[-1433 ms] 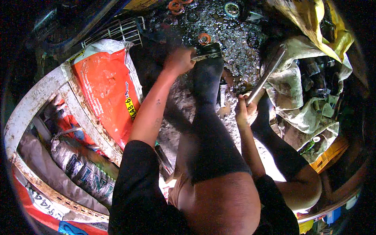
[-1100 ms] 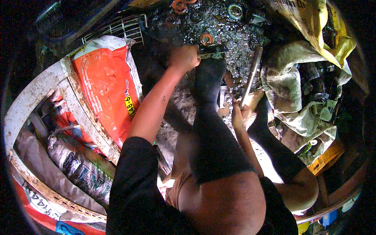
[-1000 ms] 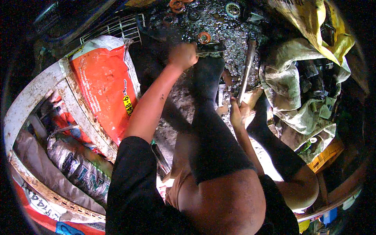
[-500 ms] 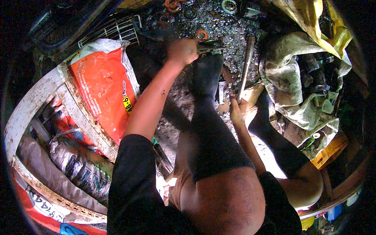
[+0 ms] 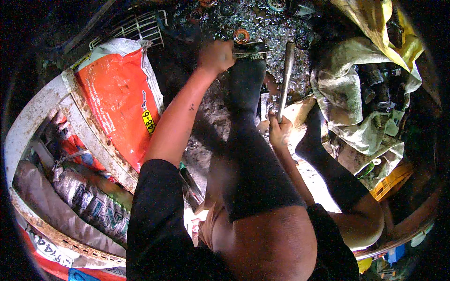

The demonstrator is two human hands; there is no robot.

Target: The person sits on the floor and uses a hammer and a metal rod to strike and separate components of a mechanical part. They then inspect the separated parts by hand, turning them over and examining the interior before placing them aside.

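Note:
My left hand (image 5: 216, 57) is closed in a fist round one end of a narrow metal tool (image 5: 248, 55), whose kind I cannot make out. The tool points right, across a dark piece with pale lettering at the toe end of my black-covered foot (image 5: 247, 77). Lower and to the right, my right hand (image 5: 280, 130) grips the near end of a long grey metal bar (image 5: 287, 75). The bar slants up and away, its far end over wet, dark ground. An orange ring (image 5: 241, 36) lies just beyond the tool.
An orange-and-white sack (image 5: 119, 93) stands on the left, beside a rusty white curved frame (image 5: 40, 117). A white wire grille (image 5: 140, 28) lies behind it. On the right, a dirty pale sack (image 5: 340, 89) holds dark metal parts, near a yellow crate (image 5: 391, 181).
My right hand and the metal bar have shifted a little left. My left hand keeps its grip on the tool. The whole view has tilted slightly.

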